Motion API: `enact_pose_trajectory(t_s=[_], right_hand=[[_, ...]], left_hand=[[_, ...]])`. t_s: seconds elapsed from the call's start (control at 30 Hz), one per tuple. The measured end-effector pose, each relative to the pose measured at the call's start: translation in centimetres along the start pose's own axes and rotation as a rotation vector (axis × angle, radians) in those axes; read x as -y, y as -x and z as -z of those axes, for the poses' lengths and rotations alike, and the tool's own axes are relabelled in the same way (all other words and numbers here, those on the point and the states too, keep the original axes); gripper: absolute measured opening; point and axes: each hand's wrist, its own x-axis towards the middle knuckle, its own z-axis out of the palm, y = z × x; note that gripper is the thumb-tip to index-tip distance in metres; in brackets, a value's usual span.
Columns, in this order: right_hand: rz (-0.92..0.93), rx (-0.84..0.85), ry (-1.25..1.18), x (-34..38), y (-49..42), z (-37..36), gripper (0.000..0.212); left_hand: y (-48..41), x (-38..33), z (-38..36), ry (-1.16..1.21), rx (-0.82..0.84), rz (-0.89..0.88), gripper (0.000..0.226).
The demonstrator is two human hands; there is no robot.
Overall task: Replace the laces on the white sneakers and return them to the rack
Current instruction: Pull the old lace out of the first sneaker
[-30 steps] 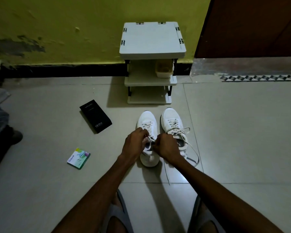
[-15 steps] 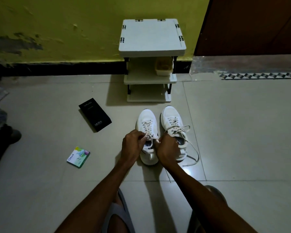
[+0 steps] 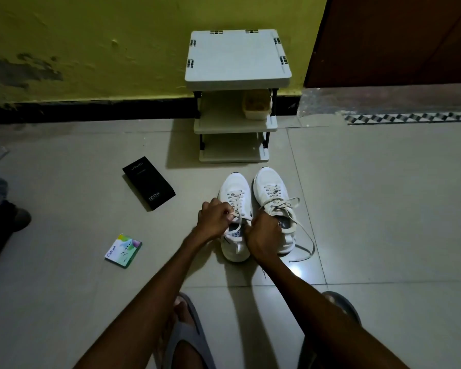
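Note:
Two white sneakers stand side by side on the tiled floor, toes toward the rack. Over the left sneaker my left hand pinches a lace end near the top eyelets. My right hand grips the other lace end just beside it, over the shoe's opening. The right sneaker has loose laces trailing onto the floor at its right. The white three-tier rack stands against the yellow wall behind the shoes.
A black phone box and a small colourful packet lie on the floor to the left. A beige container sits on the rack's middle shelf. My feet in grey slippers are at the bottom. A brown door is at back right.
Both hands have shifted slightly apart along the left sneaker's laces, drawing the lace ends out. The shoes have stayed in place.

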Motion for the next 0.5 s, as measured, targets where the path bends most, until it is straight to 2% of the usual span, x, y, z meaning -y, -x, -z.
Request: enact_pose_trajectory(t_s=[0.03,0.1,0.17,0.27,0.37,0.47,0.5], right_hand=[[0.000,0.003,0.001,0.0,0.0,-0.1,0.030],[-0.001,0.017,-0.013,0.0,0.1,-0.2,0.026],[0.010,0.024,-0.027,-0.2,0.0,-0.3,0.025],[0.027,0.025,-0.013,-0.2,0.0,0.0,0.030],[0.048,0.013,0.011,-0.3,0.1,0.2,0.032],[0.091,0.056,-0.005,-0.4,-0.2,-0.2,0.024],[0.114,0.067,-0.022,-0.5,-0.4,-0.2,0.019]], left_hand=[[-0.2,-0.7,1.7,-0.011,0.091,-0.024,0.009],[-0.3,-2.4,5.6,0.207,0.182,-0.078,0.023],[-0.1,-4.0,9.5,0.447,0.159,-0.088,0.032],[0.1,-5.5,13.5,0.577,0.050,-0.103,0.025],[0.0,-5.4,14.3,0.719,0.002,-0.027,0.025],[-0.6,-3.5,11.4,0.633,-0.145,0.178,0.019],[-0.6,-2.9,10.1,0.489,-0.235,0.264,0.033]])
